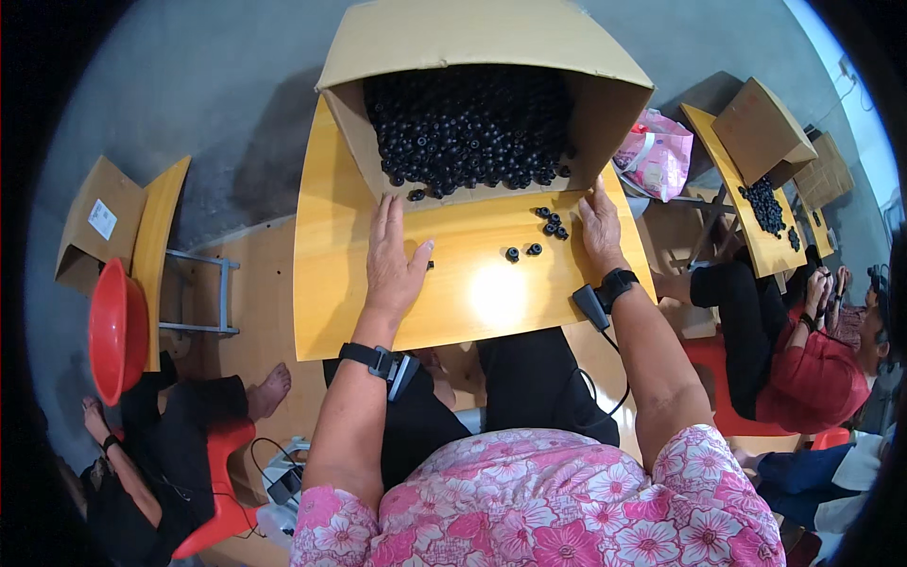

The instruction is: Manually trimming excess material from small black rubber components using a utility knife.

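Note:
A large cardboard box (482, 42) lies on its side on the yellow table (425, 283), its open mouth facing me. Inside is a heap of small, shiny black round parts (472, 142), some with a hole visible. My left hand (389, 265) lies flat with fingers stretched, its fingertips at the box's lower left edge. One black part shows beside its thumb. At the lower right corner of the box, my right hand (601, 229) rests with its fingers extended along the edge. Several loose black parts (552, 223) lie on the table between my hands, nearer the right one.
A pink bag (658, 156) stands right of my table. Further right are another table with a box and black parts (763, 206), and a seated person in red (812, 378). To the left, a red basin (118, 331) leans by another table; a person sits below it.

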Tool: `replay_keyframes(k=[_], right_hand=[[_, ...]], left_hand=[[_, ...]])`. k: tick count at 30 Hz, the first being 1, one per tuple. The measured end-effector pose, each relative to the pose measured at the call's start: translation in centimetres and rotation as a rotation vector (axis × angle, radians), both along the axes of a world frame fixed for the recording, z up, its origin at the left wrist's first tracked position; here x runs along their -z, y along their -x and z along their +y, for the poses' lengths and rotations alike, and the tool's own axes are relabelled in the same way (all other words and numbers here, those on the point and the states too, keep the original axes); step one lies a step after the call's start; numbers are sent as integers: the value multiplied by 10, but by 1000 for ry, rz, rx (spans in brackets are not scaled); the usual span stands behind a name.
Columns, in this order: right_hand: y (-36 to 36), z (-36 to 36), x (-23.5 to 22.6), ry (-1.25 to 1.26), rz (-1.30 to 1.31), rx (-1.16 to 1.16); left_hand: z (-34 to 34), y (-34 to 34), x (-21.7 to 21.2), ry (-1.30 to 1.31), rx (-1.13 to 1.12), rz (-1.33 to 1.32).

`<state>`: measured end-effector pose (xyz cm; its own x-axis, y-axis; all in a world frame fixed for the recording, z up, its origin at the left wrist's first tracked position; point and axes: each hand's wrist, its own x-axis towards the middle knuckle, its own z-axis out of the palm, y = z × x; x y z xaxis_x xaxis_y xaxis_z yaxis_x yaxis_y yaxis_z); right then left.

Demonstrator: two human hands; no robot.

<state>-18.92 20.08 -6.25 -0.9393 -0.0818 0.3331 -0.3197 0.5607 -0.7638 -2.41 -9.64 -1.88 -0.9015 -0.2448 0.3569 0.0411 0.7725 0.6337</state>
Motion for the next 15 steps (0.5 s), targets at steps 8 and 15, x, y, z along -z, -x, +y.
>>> replay_keyframes(k=[8, 15], right_hand=[[-3, -1, 1, -63, 4, 20], [5, 7, 6, 2, 43, -9]], left_hand=[[-4, 3, 9, 33, -21, 22], [-4, 7, 7, -63, 30, 39]])
